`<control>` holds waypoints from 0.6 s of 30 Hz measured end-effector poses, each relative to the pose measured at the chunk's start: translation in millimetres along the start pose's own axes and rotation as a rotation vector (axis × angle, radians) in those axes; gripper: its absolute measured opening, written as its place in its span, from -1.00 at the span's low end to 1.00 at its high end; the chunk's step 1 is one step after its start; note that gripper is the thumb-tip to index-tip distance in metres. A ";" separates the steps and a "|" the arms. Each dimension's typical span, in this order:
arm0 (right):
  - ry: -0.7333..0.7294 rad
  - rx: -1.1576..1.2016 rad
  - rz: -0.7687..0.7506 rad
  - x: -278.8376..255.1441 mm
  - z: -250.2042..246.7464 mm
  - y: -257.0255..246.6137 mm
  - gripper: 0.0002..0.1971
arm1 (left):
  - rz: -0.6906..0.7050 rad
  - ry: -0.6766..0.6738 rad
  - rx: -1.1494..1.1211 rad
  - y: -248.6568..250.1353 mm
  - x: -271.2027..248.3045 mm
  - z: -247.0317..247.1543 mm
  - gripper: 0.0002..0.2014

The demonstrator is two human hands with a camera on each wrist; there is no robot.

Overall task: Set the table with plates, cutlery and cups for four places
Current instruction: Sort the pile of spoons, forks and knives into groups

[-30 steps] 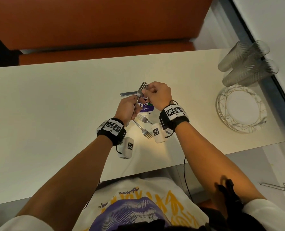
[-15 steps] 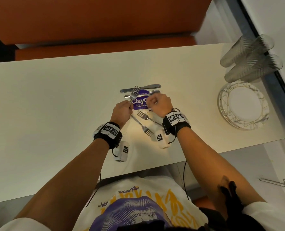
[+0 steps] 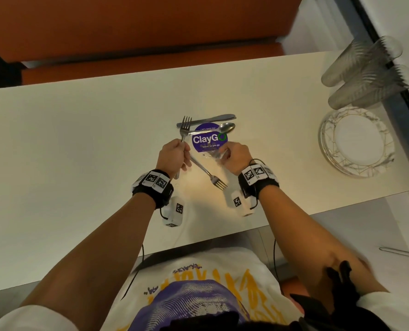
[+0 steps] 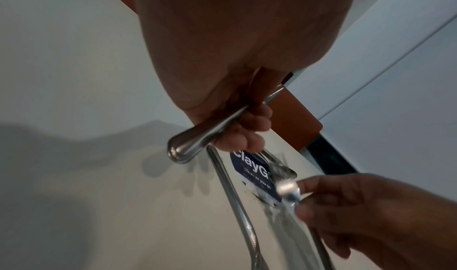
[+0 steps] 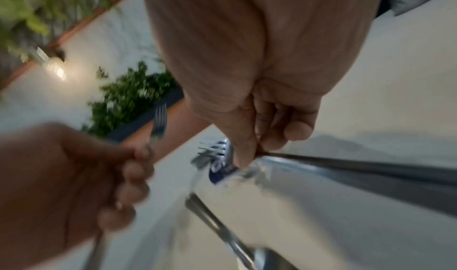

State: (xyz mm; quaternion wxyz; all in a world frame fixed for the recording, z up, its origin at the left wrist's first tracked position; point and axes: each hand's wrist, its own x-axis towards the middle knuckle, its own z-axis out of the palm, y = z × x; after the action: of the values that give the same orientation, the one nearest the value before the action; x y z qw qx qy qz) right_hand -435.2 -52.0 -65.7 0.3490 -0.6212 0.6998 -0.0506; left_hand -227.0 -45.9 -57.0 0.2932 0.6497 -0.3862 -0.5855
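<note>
My left hand (image 3: 174, 155) grips a fork (image 3: 185, 126) by its handle (image 4: 197, 143), tines pointing away from me over the white table (image 3: 79, 139). To its right, my right hand (image 3: 225, 154) pinches a second fork (image 5: 213, 148) near its tines; that fork is blurred. A third fork (image 3: 208, 174) lies on the table between my wrists, tines toward me. Beyond the hands a knife (image 3: 207, 118) and a spoon (image 3: 223, 128) lie at the far edge of a purple round sticker (image 3: 209, 139). Plates (image 3: 356, 142) are stacked at the right, with clear cups (image 3: 365, 72) lying behind them.
An orange bench (image 3: 150, 60) runs along the table's far side. A wall and a dark ledge (image 3: 408, 96) close off the right end by the cups. The table's near edge (image 3: 222, 232) is just in front of my body.
Both hands came down from a raised fork. The left hand now holds that fork alone, and the right hand has dropped to the table and pinched another fork.
</note>
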 end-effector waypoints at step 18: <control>0.125 0.738 0.009 10.4 -3.8 -78.2 -0.83 | -0.056 -0.093 -0.074 19.5 -6.7 -0.5 -0.74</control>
State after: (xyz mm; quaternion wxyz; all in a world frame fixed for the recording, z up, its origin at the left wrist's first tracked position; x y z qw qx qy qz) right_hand -371.9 -80.2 -27.8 0.5061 -0.4465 0.6571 -0.3357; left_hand -229.7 -50.6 -37.2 0.2823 0.6210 -0.3592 -0.6369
